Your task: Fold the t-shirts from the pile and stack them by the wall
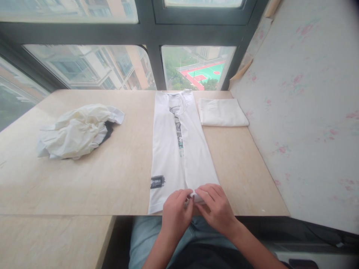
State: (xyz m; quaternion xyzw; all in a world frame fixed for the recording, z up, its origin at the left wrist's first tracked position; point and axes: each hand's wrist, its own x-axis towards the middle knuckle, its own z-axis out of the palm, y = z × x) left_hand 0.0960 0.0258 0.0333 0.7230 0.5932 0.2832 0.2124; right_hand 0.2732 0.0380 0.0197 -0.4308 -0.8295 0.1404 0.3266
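A white T-shirt (165,149) lies lengthwise on the table, both sides folded in toward the middle. A strip of its dark printed picture shows between the folds, and a black label patch sits low on its left side. The collar points at the window. At the near hem, my left hand (177,209) pinches the cloth between thumb and fingers. Close beside it, my right hand (214,205) grips the same hem, which curls up a little there. My fingers hide part of the edge.
A crumpled heap of cream and white cloth (78,130) with a dark piece under it lies on the left. A folded white cloth (223,113) rests at the back right. The wooden table (126,179) meets a window behind and a flowered wall (308,112) on the right.
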